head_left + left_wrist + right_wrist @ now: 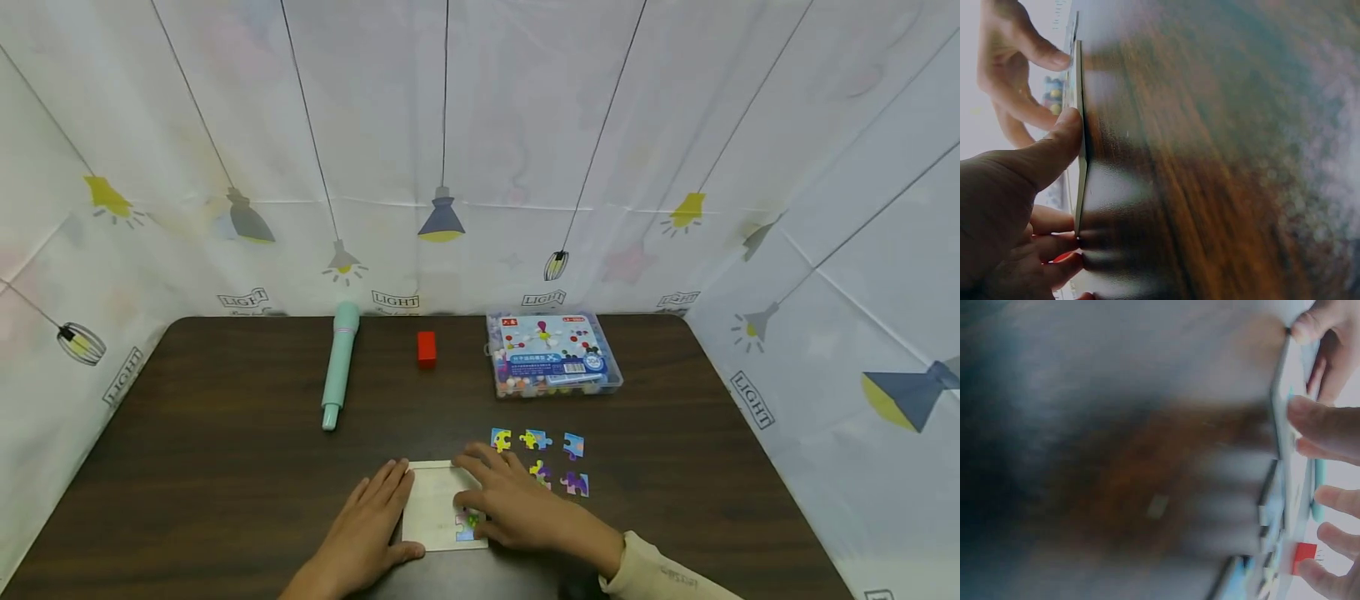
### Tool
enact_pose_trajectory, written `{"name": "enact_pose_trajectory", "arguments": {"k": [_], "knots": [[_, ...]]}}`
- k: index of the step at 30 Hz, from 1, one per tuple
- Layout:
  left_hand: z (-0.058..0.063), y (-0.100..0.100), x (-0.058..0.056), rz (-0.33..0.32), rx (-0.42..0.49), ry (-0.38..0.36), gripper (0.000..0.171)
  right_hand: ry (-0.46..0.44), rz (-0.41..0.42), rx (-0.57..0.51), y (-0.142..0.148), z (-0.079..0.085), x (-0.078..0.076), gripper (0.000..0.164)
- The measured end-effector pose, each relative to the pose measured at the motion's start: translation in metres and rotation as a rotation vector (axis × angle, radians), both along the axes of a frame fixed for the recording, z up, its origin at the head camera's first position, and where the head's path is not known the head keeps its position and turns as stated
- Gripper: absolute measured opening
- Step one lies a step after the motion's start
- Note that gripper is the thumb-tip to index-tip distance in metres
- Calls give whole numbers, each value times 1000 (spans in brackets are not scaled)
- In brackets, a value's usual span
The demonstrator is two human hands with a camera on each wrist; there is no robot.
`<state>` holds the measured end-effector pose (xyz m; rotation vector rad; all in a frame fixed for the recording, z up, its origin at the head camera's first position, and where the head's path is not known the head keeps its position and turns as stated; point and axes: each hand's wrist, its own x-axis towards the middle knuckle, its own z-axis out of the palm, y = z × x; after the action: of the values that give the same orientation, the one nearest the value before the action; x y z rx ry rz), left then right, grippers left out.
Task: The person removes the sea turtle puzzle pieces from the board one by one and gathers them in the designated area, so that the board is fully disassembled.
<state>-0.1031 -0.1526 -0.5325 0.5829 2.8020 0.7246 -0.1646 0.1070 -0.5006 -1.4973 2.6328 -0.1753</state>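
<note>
A pale, square jigsaw tray lies on the table between the two hands. My left hand rests along its left edge with the fingers straight, and the left thumb touches the tray's near edge. Over the right side of the tray, my right hand has its fingers spread, with the thumb low at the surface. Colourful jigsaw pieces in blue, green and pink sit in the tray's near right corner, partly hidden by the right hand.
Several loose jigsaw pieces lie right of the tray, some partly behind the right hand. Farther back on the dark wooden table are a mint-green tube-shaped item, a red block and a clear plastic box of coloured parts.
</note>
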Motion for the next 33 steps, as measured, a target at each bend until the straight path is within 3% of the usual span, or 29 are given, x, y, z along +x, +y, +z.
{"name": "enact_pose_trajectory", "arguments": {"k": [6, 11, 22, 27, 33], "knots": [[0, 0, 0, 11, -5, 10, 97, 31, -23, -14, -3, -5, 5, 25], [2, 1, 0, 14, -6, 1, 98, 27, -28, -54, -3, -6, 9, 27], [0, 4, 0, 7, 15, 9, 97, 63, -16, -310, 1, -11, 25, 12], [0, 5, -1, 3, 19, 6, 97, -37, -21, -452, 15, 0, 21, 11], [1, 5, 2, 19, 18, 6, 97, -229, -180, -474, 63, 16, 9, 15]]}}
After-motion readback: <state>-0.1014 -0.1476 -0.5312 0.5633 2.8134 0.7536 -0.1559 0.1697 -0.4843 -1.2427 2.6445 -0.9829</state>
